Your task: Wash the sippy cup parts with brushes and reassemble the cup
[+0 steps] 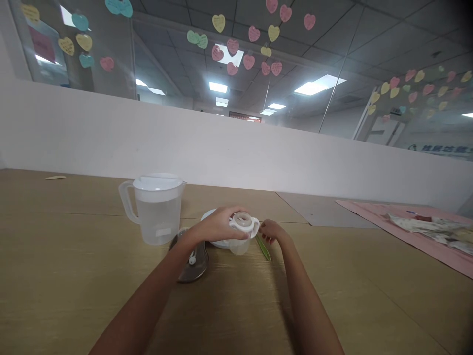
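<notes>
My left hand (pixel 222 226) is wrapped round a small clear bottle (pixel 239 246) with a white collar and white side handles. Its round top faces up, and the bottle stands upright. Close to its right handle, my right hand (pixel 272 231) has curled fingers; whatever they pinch, if anything, is hidden. A slim green utensil, like a spoon (pixel 264 250), slants on the table just below that hand. Behind the bottle, a white plate (pixel 208 214) is partly covered by my left hand. A dark glossy tray (pixel 194 272) with a small white piece (pixel 192 258) on it sits by my left forearm.
A lidded translucent pitcher (pixel 158 217) stands left of the tray, its handle pointing left. A pale flat sliver (pixel 55 177) lies at the far left. On the right, a pink cloth (pixel 369 212) bears crumpled fabric (pixel 424 229). A white wall (pixel 229 158) bounds the table's back.
</notes>
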Available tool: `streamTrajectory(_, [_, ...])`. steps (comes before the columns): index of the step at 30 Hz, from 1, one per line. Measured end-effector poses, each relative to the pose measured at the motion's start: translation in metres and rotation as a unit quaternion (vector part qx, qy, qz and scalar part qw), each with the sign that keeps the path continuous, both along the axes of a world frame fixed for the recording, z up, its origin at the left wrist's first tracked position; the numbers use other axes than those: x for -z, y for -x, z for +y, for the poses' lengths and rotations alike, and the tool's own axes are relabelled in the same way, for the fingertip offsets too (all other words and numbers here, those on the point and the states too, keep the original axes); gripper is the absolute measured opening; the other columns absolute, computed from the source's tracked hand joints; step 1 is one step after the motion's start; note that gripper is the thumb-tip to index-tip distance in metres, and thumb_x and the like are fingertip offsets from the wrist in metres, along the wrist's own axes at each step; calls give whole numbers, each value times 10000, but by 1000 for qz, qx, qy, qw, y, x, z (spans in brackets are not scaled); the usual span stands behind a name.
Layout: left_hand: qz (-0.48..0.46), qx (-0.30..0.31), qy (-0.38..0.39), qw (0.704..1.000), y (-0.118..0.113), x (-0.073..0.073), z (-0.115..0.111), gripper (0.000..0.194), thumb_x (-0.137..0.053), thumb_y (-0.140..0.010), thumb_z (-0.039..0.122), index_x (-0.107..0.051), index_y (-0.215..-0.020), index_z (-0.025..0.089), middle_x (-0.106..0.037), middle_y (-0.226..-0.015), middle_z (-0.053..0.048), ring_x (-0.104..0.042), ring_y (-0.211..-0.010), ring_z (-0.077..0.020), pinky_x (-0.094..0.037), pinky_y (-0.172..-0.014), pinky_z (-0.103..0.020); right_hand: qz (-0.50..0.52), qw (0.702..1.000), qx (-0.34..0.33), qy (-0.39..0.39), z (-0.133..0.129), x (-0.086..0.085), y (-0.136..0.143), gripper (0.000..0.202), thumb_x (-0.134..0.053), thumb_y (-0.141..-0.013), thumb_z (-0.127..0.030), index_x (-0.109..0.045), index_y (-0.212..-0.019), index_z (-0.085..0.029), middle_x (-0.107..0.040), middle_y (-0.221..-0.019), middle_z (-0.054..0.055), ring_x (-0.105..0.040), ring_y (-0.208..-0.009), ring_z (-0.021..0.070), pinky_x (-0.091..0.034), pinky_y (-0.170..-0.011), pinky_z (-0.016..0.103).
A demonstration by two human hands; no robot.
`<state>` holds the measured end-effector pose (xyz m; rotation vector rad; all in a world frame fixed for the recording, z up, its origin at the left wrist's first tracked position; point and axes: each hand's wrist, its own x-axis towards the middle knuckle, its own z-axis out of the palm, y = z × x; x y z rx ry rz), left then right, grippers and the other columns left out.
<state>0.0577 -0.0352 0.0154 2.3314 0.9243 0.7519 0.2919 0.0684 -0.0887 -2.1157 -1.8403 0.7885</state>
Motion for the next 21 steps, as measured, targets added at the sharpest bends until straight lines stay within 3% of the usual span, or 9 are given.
streamTrajectory(4, [67, 30, -2, 997, -10, 10, -1, 487, -660, -561, 391, -574, -1011, 224, -607, -1002, 5, -559, -887, -191, -424, -712, -239, 29, 997, 4, -77, 1, -14, 9, 395, -295, -873, -389, -569, -820, -108, -601, -583, 52, -543, -417, 89, -426, -423, 179])
streamTrajectory(7, [113, 29, -23, 993, -16, 19, 1, 467, -668, -546, 408, -580, -965, 221, -606, -954, 6, -558, -865, -188, -413, -697, -234, 31, 995, -11, -93, -3, -18, 18, 407, -396, -823, -465, -575, -731, -112, -598, -550, 58, -538, -395, 98, -408, -407, 182])
streamTrajectory(12, [175, 48, -51, 982, -19, 31, 6, 484, -684, -532, 362, -564, -984, 233, -607, -954, 15, -556, -850, -183, -407, -671, -229, 20, 994, -23, -105, -6, -14, 27, 174, -610, -686, -292, -573, -659, -124, -566, -462, 15, -529, -387, 98, -402, -420, 178])
streamTrajectory(16, [246, 55, -23, 968, -18, 36, 10, 498, -672, -528, 314, -562, -1008, 240, -604, -982, 4, -559, -862, -192, -415, -646, -228, 30, 994, -39, -96, -5, -14, 28, 123, -593, -677, -193, -554, -581, -128, -527, -397, -10, -500, -356, 83, -405, -420, 173])
streamTrajectory(21, [295, 57, 3, 954, -13, 33, 9, 595, -678, -520, 340, -532, -1093, 269, -585, -1072, -2, -552, -922, -208, -430, -698, -252, 56, 995, -61, -63, -9, -20, 32, 130, -577, -700, -198, -540, -593, -132, -495, -356, -26, -459, -309, 87, -396, -368, 190])
